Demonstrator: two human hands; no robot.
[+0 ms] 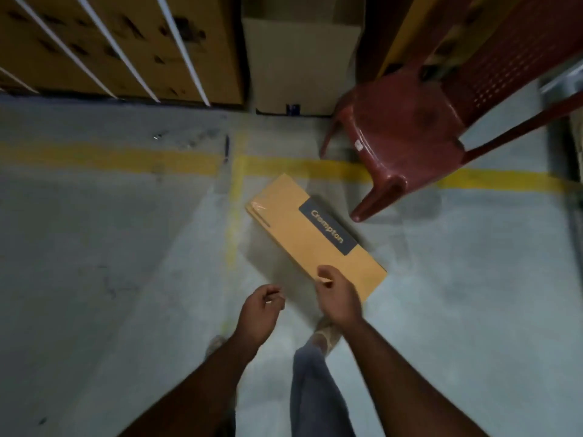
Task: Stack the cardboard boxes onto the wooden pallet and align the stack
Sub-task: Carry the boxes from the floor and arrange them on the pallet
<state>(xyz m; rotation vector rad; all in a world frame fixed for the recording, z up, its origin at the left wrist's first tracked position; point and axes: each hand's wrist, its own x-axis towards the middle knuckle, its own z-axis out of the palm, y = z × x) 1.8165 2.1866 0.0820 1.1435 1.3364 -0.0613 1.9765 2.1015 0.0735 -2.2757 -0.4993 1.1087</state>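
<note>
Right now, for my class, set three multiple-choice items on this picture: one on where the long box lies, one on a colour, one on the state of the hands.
1. Where does the long cardboard box lie?
A. on a pallet
B. flat on the floor, beside the chair
C. on the chair seat

2. What colour is the plastic chair?
A. blue
B. white
C. reddish-brown

3. What are the left hand and right hand doing?
A. both held above the floor, holding nothing
B. both lifting the box
C. both gripping the chair

Answers: 1 B, the box lies flat on the grey floor by the chair's front leg. 2 C, seat and legs are reddish-brown. 3 A, the fingers are loosely curled and nothing is in them; the right hand is over the box's near end.
</note>
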